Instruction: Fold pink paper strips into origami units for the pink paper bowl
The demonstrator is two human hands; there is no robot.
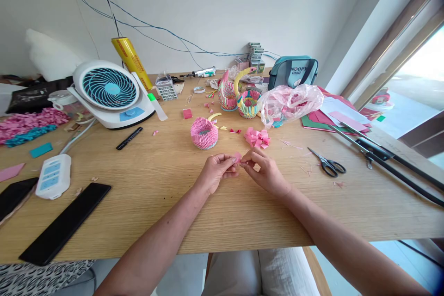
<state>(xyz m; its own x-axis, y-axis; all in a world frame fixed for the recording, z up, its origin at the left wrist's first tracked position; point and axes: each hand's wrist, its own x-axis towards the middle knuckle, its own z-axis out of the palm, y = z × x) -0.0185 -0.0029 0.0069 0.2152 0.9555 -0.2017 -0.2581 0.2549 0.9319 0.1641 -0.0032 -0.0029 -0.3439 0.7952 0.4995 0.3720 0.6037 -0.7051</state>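
Note:
Between my two hands, above the table, is a small pink paper piece (237, 156). My left hand (219, 169) pinches it from the left, and the fingertips of my right hand (262, 169) close on its right edge. Just beyond my right hand lies a pile of pink paper strips (257, 138). A pink woven paper basket (204, 133) stands past my left hand, with a curved yellow paper piece (214, 116) at its rim. Small red paper bits (235, 131) lie between the basket and the pile.
Black-handled scissors (328, 163) and a long-handled cutter (376, 150) lie at the right. Farther back stand a multicoloured paper swan (248, 103), a plastic bag (291, 104) and a teal bag (293, 72). On the left are a fan (111, 90), a black pen (129, 138) and a power strip (53, 176).

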